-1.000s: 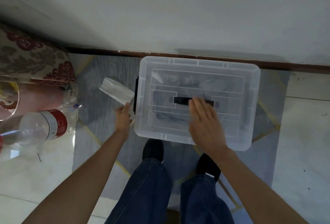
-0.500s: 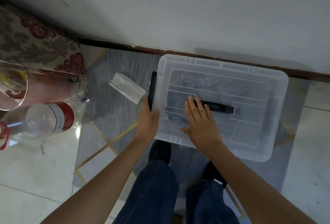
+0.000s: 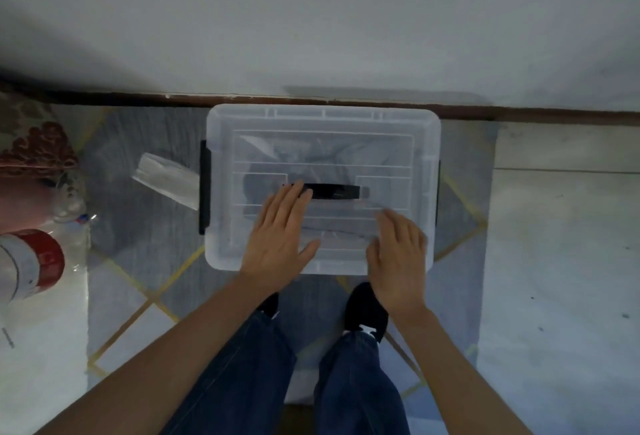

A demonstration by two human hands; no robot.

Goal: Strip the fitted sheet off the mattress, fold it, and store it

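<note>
A clear plastic storage box [image 3: 426, 129] stands on the floor against the wall, its lid on, with a black handle [image 3: 337, 191] in the lid's middle. Through the lid I see the grey folded sheet [image 3: 329, 154] inside. My left hand [image 3: 280, 230] lies flat on the lid, fingers straight, fingertips at the handle's left end. My right hand [image 3: 398, 251] lies flat on the lid's near right part, fingers straight. A black latch [image 3: 204, 188] sits on the box's left side.
A white folded cloth or paper [image 3: 166, 180] lies on the grey rug [image 3: 138, 226] left of the box. A clear bottle with a red label [image 3: 31, 261] and patterned fabric [image 3: 34, 147] are at far left. My feet stand just before the box.
My left hand left the box's left latch side and now lies flat on the lid. My right hand slid from the lid's middle to its near right part.
</note>
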